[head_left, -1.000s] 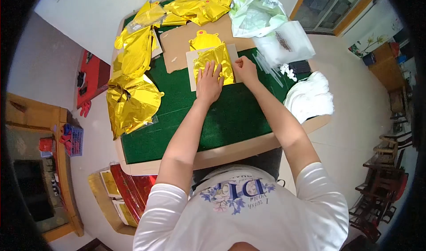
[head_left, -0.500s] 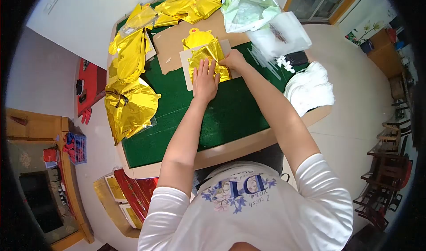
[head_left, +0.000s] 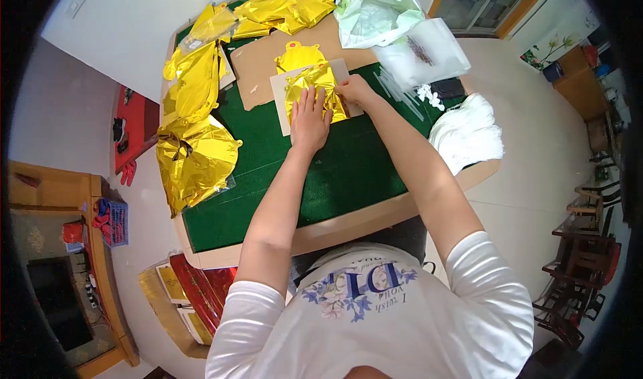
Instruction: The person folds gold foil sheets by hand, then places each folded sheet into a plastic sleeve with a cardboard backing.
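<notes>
A shiny gold foil balloon (head_left: 320, 77) lies folded on a small beige card (head_left: 278, 101) at the middle of the green table top. Its rounded upper end with a red-ringed tab sticks out past the card's far edge. My left hand (head_left: 309, 121) rests flat on the near part of the foil, fingers stretched out. At the foil's right edge, the fingers of my right hand (head_left: 355, 90) are pinched together on it. The fingertips are partly hidden by the hand.
More gold foil balloons (head_left: 197, 158) lie along the table's left and far sides. Brown cardboard (head_left: 258, 71) lies behind the card. To the right are a plastic bag (head_left: 375, 14), clear straws (head_left: 402, 94), a black object (head_left: 447, 88) and a white string bundle (head_left: 469, 131).
The foil's upper right part has shifted slightly under my right hand, and its creases look different. My left hand stays pressed in nearly the same place.
</notes>
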A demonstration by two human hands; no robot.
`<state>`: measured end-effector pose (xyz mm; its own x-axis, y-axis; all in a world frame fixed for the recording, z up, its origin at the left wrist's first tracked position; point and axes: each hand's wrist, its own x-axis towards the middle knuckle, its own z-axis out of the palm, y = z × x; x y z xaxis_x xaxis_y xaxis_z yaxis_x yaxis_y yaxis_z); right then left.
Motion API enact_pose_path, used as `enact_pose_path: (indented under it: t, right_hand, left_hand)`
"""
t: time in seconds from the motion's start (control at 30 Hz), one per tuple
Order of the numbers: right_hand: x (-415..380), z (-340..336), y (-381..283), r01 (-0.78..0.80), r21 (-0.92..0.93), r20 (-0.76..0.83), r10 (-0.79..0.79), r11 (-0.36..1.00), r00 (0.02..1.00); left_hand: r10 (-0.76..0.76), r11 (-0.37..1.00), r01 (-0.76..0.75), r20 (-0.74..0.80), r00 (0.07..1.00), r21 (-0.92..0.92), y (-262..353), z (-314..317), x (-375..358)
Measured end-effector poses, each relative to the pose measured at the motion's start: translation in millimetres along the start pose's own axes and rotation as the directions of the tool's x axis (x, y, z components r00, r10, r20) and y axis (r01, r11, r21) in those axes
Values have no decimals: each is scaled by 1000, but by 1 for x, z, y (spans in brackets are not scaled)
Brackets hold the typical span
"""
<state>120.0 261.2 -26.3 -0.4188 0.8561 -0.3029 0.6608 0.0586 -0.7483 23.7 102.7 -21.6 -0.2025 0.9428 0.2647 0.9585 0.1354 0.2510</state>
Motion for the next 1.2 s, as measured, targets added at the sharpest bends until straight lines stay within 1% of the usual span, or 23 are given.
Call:
enact_pose_path:
  t: [0.03,0.07,0.13,0.17,0.23,0.27,0.33,0.37,0.43,0.47,0.53,0.63,0.73,0.9,0.97,1.03,1.07,1.13,1.17,1.2]
  right_hand:
    - [1,0,0,-24,66,27,22,998,999]
    - [1,-1,1,-22,66,25,21,998,999]
    - [-15,-10,-9,34,-70,12,-33,997,999]
    - [-19,-16,-15,36,-69,12,-35,997,999]
    - [-23,-21,-21,-29,-167,90,44,986,995]
    - [-26,-21,-24,-27,-166,93,43,986,995]
    - [-28,-19,-23,40,-362,3,-41,931,999]
    - [-29,-19,-22,37,-363,6,-38,931,999]
    - [-26,-18,-18,-2,-268,31,11,963,999]
    - [-25,-17,-17,-5,-268,31,14,963,999]
    - [-18,-14,-12,16,-219,65,-2,976,998]
    - [-15,-13,-10,45,-196,92,-27,980,995]
    - [-18,-16,-16,95,-210,117,-71,973,991]
    - [-27,-20,-24,96,-236,105,-73,967,992]
    - [-27,-21,-22,90,-240,119,-62,966,991]
    - [-34,-31,-28,-61,-223,106,86,973,991]
    - [-36,-32,-25,-60,-227,107,86,972,990]
    - [-36,-30,-13,61,-372,118,-18,926,993]
    - [-36,-28,-9,61,-373,118,-17,926,993]
    - [-40,-27,-9,36,-324,66,-16,945,998]
  left_hand:
    - [-3,1000,3,3,1000,0,0,0,0]
    - [-6,1000,6,6,1000,1,0,0,0]
    - [-8,1000,8,5,1000,-5,0,-1,0]
    - [-10,1000,10,6,1000,-13,0,-1,0]
    - [-11,1000,11,7,1000,-11,0,0,0]
    - [-12,1000,12,7,1000,-9,-1,0,0]
    - [-11,1000,11,2,1000,-11,-2,0,1]
    - [-5,1000,5,-5,1000,-16,-1,1,0]
    - [-5,1000,5,0,1000,-13,-2,2,0]
    - [-4,1000,4,-1,1000,-8,-2,2,0]
    - [-3,1000,3,5,1000,-11,0,0,0]
    - [2,1000,-2,4,1000,0,0,-2,0]
    - [5,1000,-5,-2,1000,13,1,-3,-1]
    - [-1,1000,1,-17,1000,-2,1,-2,0]
    - [-9,1000,9,7,1000,-13,1,-2,0]
    - [-7,1000,7,-8,1000,-8,0,0,-2]
    - [1,1000,-1,-24,1000,-3,0,1,-2]
    - [1,1000,-1,-29,1000,-1,-1,3,-1]
    - [5,1000,-4,-33,999,6,-2,4,-1]
    - [4,1000,-4,-34,999,5,-2,5,-2]
